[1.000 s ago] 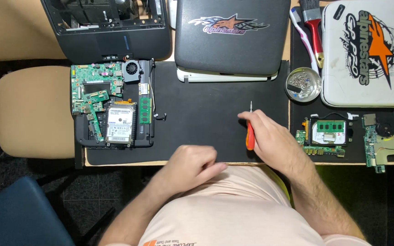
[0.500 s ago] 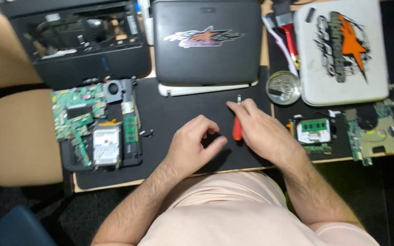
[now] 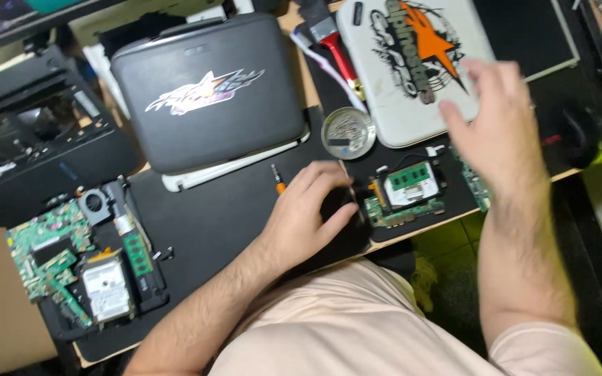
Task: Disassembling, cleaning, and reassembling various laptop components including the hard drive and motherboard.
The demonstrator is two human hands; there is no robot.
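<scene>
My left hand (image 3: 311,209) lies palm down on the black mat (image 3: 203,223), fingers reaching towards a small green circuit board (image 3: 405,191). It covers an orange-handled screwdriver (image 3: 277,179); only the metal tip and a bit of orange show by the thumb, so a grip cannot be told. My right hand (image 3: 496,129) hangs blurred in the air, open and holding nothing, above the board and the edge of a white case (image 3: 405,76). A round metal dish (image 3: 348,132) with small screws sits just beyond my left hand.
A dark closed laptop (image 3: 210,97) lies at the back of the mat. At the left are a green motherboard (image 3: 47,247), a fan (image 3: 94,203), a memory stick (image 3: 136,254) and a hard drive (image 3: 106,289). An open black chassis (image 3: 29,153) is far left, a black mouse (image 3: 587,132) right.
My right hand let go of the screwdriver and rose to the right, open. My left hand slid right over the screwdriver. The view shifted and tilted.
</scene>
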